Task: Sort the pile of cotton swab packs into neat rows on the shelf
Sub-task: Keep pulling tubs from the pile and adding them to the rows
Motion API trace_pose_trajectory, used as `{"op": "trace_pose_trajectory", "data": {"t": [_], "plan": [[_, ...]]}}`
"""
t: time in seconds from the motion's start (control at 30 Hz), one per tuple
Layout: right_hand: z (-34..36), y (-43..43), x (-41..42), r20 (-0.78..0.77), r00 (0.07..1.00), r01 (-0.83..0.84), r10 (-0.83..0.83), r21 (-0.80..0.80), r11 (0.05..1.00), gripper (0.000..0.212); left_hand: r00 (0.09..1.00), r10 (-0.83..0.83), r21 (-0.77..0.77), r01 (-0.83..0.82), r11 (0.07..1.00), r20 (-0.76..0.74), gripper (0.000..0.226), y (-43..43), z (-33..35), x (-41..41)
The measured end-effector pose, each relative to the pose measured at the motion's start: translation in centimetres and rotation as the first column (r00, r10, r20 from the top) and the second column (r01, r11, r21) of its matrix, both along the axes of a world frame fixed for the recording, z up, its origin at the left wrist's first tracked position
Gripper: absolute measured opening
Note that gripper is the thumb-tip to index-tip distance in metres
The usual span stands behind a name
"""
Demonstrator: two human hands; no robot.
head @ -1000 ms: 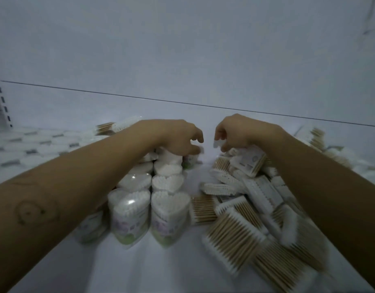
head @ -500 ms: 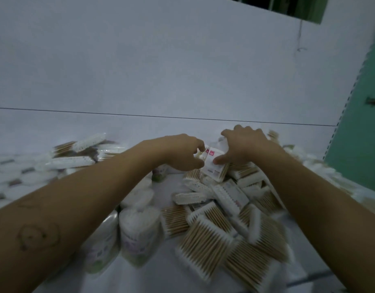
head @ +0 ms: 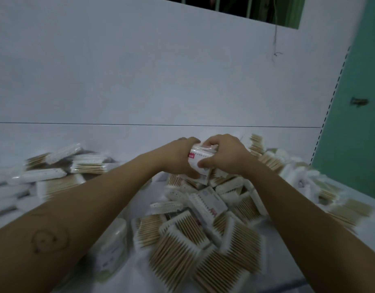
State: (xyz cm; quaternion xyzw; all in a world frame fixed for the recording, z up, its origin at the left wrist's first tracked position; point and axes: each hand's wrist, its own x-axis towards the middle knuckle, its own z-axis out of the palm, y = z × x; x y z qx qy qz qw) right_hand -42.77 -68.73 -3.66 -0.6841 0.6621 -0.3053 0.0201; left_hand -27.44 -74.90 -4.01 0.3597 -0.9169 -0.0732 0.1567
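Both hands meet over the far end of the pile [head: 203,225] of swab packs on the white shelf [head: 351,235]. Between them sits 1 pack [head: 198,158], white with a pink label, raised just above the pile. The left hand [head: 179,158] grasps its left side, fingers curled over the top and thumb below. The right hand [head: 223,156] grips its right side, thumb pressed on the near face. Left of the pile, past the left forearm, more packs [head: 55,168] lie loosely stacked. Near the pile's left front edge stands a blurred round tub [head: 113,248].
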Motion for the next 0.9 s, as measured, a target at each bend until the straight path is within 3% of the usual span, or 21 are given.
{"op": "trace_pose_trajectory", "data": {"t": [0.1,0.2,0.3,0.43,0.53,0.63,0.8,0.9], "plan": [[0.5,0.2,-0.7,0.163,0.984,-0.068,0.076,-0.054,0.996,0.032,0.995,0.010,-0.010,-0.011,1.000,-0.096,0.060,0.2,0.6,-0.1],[1.1,0.3,-0.8,0.416,0.883,-0.175,0.217,-0.138,0.975,0.031,0.969,0.039,-0.002,-0.041,0.999,-0.246,0.047,0.6,1.5,0.2],[1.6,0.4,-0.5,0.503,0.784,-0.284,0.364,-0.231,0.931,0.035,0.941,0.077,-0.023,-0.089,0.996,-0.331,0.045,1.5,2.3,0.8],[2.1,-0.2,0.3,0.482,0.783,-0.282,0.393,-0.287,0.915,0.048,0.916,0.146,-0.075,-0.186,0.980,-0.373,0.055,2.5,3.2,2.9],[2.0,-1.1,1.8,0.390,0.832,-0.317,0.394,-0.248,0.915,0.054,0.909,0.190,-0.051,-0.224,0.973,-0.371,0.084,3.6,3.6,5.3],[2.1,-1.9,4.4,0.328,0.823,-0.416,0.464,-0.208,0.885,0.060,0.882,0.254,-0.006,-0.279,0.960,-0.396,0.099,4.7,3.9,8.0],[3.3,-2.9,9.9,0.167,0.792,-0.574,0.587,-0.122,0.810,0.063,0.793,0.378,0.077,-0.391,0.917,-0.477,0.104,7.2,4.4,13.0],[3.7,-2.8,13.1,0.172,0.749,-0.645,0.640,-0.033,0.763,0.060,0.727,0.464,0.112,-0.478,0.871,-0.506,0.094,8.9,4.2,16.3]]}}
